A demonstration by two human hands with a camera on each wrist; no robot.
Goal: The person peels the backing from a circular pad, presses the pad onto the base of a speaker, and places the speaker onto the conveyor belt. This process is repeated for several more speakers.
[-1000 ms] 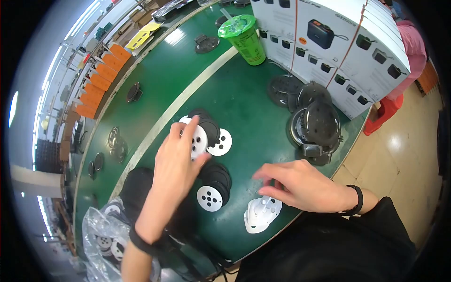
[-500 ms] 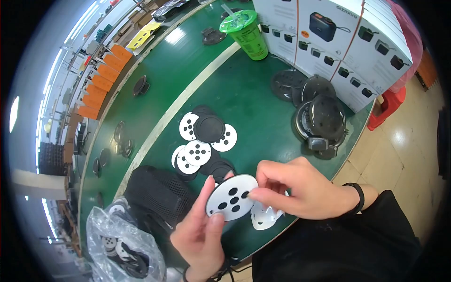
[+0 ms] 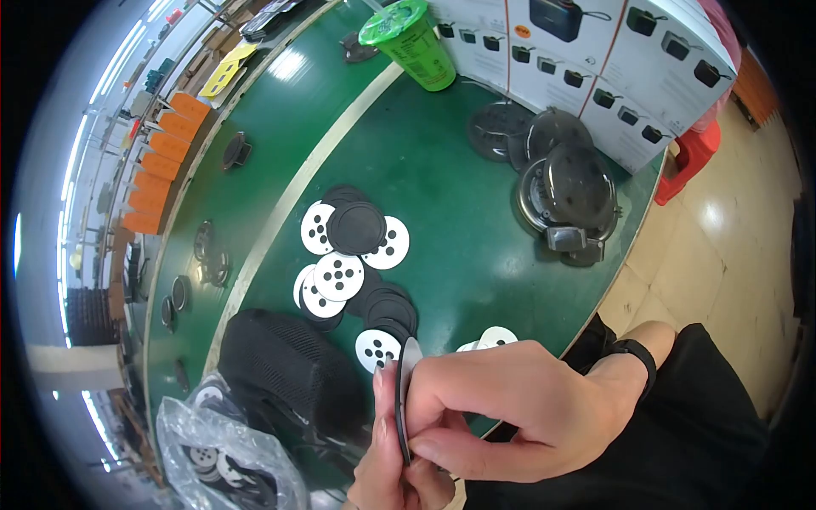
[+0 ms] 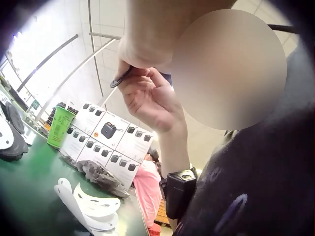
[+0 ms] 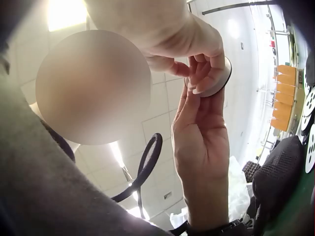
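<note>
A thin disc (image 3: pixel 405 399), black on one side and white on the other, is held edge-on at the lower middle of the head view. The left hand (image 3: pixel 393 463) grips its black side and lower edge. On the white side the right hand (image 3: pixel 510 412) has thumb and forefinger together at the disc's surface. In the right wrist view the disc (image 5: pixel 221 81) shows behind the fingers of both hands. White discs with black holes (image 3: pixel 339 276) and black discs (image 3: pixel 357 228) lie overlapping on the green table (image 3: pixel 442 255).
White curved pieces (image 3: pixel 496 337) lie beyond the right hand. Dark round plastic parts (image 3: pixel 578 187) are piled before white printed boxes (image 3: pixel 637 76), near a green cup (image 3: pixel 416 51). A black mesh item (image 3: pixel 280 357) and a clear bag of discs (image 3: pixel 212 442) are at left.
The left hand has brought a disc from the table to the right hand. Since half a second ago the disc has turned from face-up to edge-on, and both hands are closer together.
</note>
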